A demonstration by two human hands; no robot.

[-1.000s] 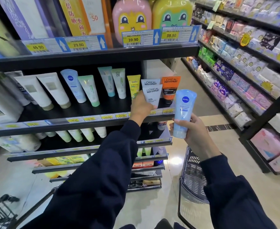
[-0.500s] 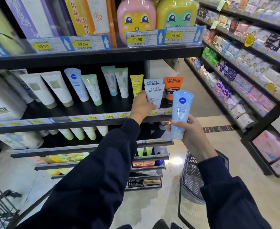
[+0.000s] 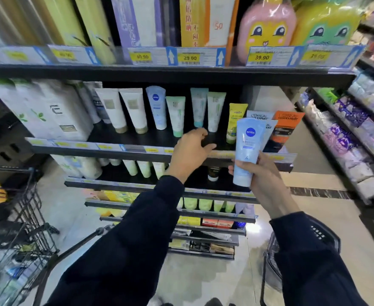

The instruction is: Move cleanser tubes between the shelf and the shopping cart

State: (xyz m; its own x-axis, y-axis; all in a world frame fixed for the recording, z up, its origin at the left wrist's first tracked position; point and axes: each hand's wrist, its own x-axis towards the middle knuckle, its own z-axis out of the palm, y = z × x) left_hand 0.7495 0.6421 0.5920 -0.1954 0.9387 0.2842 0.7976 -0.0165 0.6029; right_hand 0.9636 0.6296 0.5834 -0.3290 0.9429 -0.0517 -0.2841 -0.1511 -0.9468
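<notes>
My right hand (image 3: 262,180) grips a light blue Nivea cleanser tube (image 3: 246,151) upright, cap down, in front of the shelf's right end. My left hand (image 3: 191,151) hovers over the black shelf edge (image 3: 137,149) with loose fingers and holds nothing. On the shelf stand several tubes: two white ones (image 3: 124,110), another blue Nivea tube (image 3: 157,107), green ones (image 3: 177,115), a yellow one (image 3: 235,122), grey L'Oreal tubes (image 3: 259,115) and an orange L'Oreal tube (image 3: 283,129). A dark cart basket (image 3: 272,268) sits low on the right, under my right arm.
A second wire cart (image 3: 16,217) with goods stands at the left. Boxes and price tags (image 3: 190,57) fill the shelf above. Lower shelves (image 3: 159,186) hold more tubes. An aisle rack of packs (image 3: 354,133) runs along the right.
My left hand has let go of the grey L'Oreal tube and moved left along the shelf, empty. The right hand still holds the Nivea tube. The view has swung left.
</notes>
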